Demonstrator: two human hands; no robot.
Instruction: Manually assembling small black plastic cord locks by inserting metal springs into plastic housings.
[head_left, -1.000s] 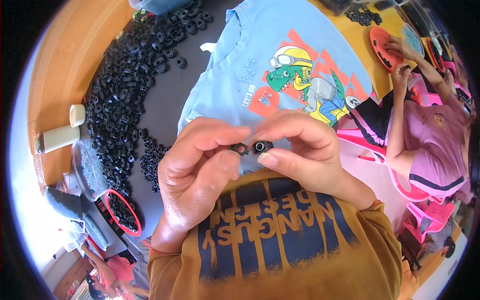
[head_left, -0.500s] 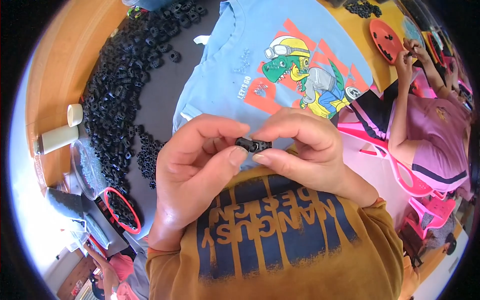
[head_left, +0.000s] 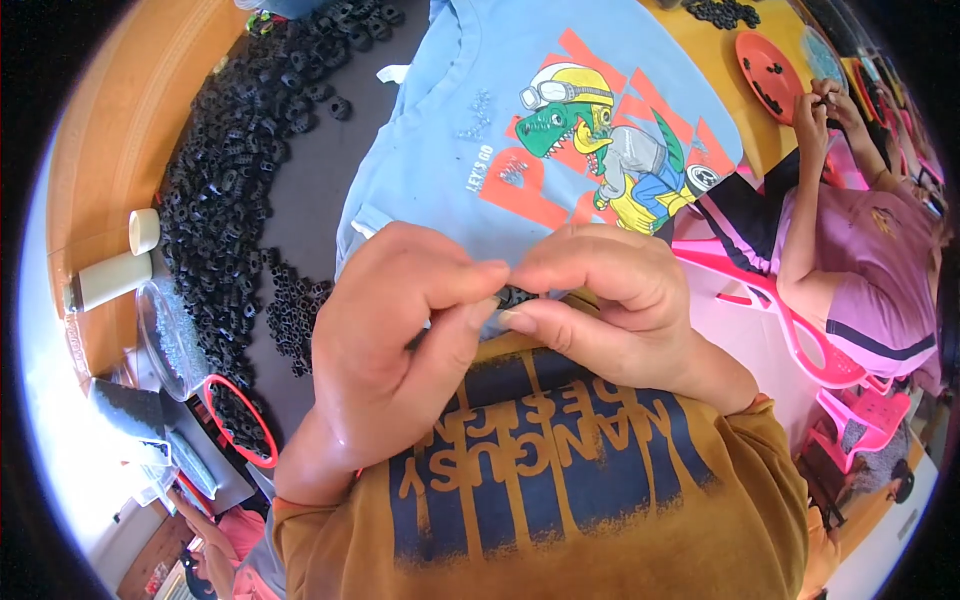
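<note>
A small black plastic part [head_left: 515, 296] is pinched between both hands, in front of my chest. My left hand [head_left: 400, 315] grips its left end with thumb and forefinger, and those fingertips hide most of that end. At its right end, the thumb and forefinger of my right hand [head_left: 610, 300] are closed on it. Just beyond the hands lies a light blue T-shirt [head_left: 440, 160] with a cartoon dinosaur print, spread over the table.
Many black plastic parts [head_left: 220, 190] are heaped on the dark tabletop [head_left: 310, 190] to the left. Near them are a red-rimmed basket [head_left: 272, 455], a clear tub [head_left: 150, 330] and a white cylinder [head_left: 115, 280]. A co-worker [head_left: 860, 240] sits at right by an orange plate [head_left: 755, 60].
My left hand has turned, its fingers closing over more of the black part, so less of it shows. The right hand has barely moved. The view has shifted slightly.
</note>
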